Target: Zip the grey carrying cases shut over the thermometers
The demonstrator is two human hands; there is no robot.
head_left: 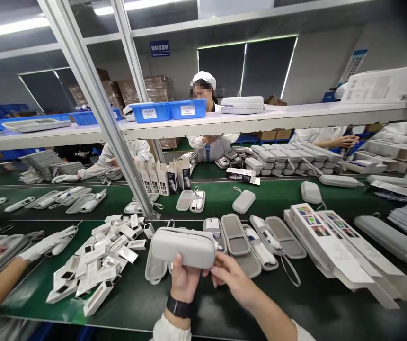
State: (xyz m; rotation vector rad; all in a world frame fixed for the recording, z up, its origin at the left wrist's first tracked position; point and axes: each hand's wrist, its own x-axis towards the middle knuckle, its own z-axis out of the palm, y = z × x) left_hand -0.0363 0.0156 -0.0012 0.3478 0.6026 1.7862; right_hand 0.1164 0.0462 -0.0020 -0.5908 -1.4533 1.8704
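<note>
A light grey zip case (184, 247) is held up in front of me, closed along most of the visible seam. My left hand (184, 279) grips it from below, thumb on its front face and a black band on the wrist. At the case's right end, the fingers of my right hand (230, 274) are pinched against the corner; a zipper pull there is too small to make out. Behind the case lie open grey cases, among them an open case (236, 233) with a mesh lining and an open case (269, 237) with a white device inside.
Small white boxes (99, 258) are heaped to the left, near a co-worker's gloved hand (52, 241). Flat white cartons (331, 246) lie to the right. Beyond, closed cases (285, 158) are stacked across the green belt (214, 189). A metal post (100, 109) and shelf (278, 121) stand ahead.
</note>
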